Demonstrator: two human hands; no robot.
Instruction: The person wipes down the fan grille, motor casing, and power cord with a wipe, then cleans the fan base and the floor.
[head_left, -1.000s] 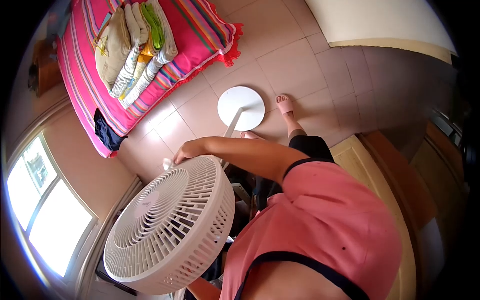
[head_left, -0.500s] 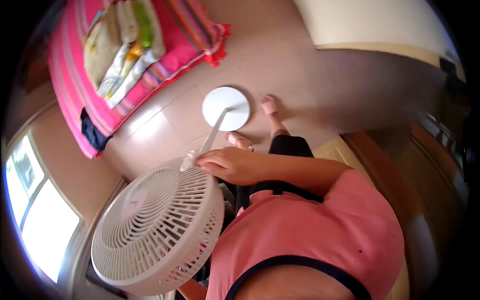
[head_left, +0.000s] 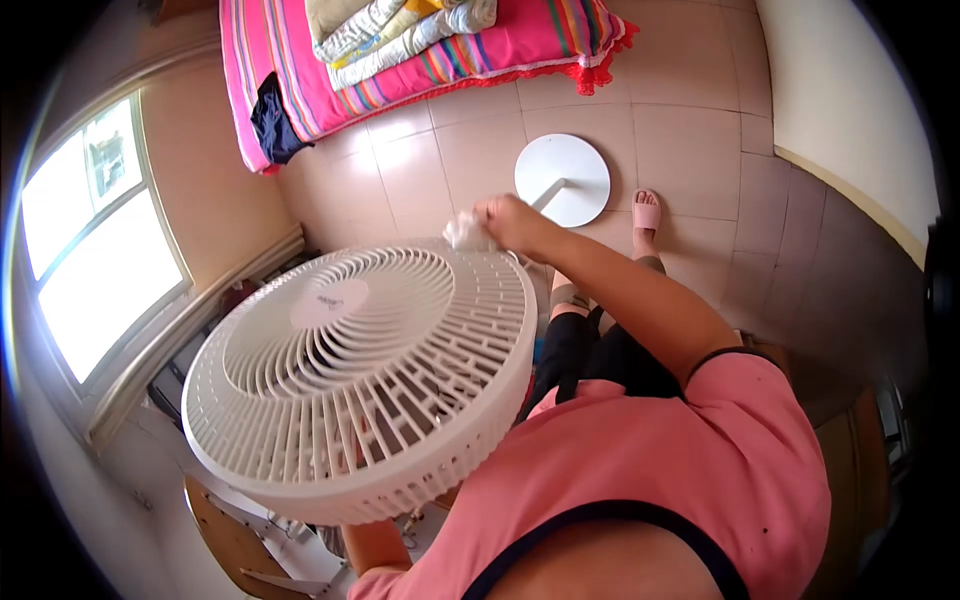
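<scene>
A white floor fan with a round slatted grille (head_left: 300,420) fills the lower left of the head view, its head tilted up towards me. Its pole runs down to a round white base (head_left: 585,195) on the floor. My right hand (head_left: 512,225) is closed on a crumpled white cloth (head_left: 466,233) at the far edge of the fan's head. The left forearm (head_left: 375,545) goes behind the fan's near edge. My left hand is hidden there, so its fingers cannot be made out.
A bed with a pink striped cover (head_left: 520,50) bears folded bedding (head_left: 420,40) and a dark garment (head_left: 275,120). At left is a bright window (head_left: 105,270). A wooden chair part (head_left: 225,540) stands at lower left. One pink slipper (head_left: 647,212) shows on the tiled floor.
My view has turned, so the bed, base and fan appear further right. The fan's grille now faces up more. My right hand stays by the fan's far edge, with the white cloth clearer.
</scene>
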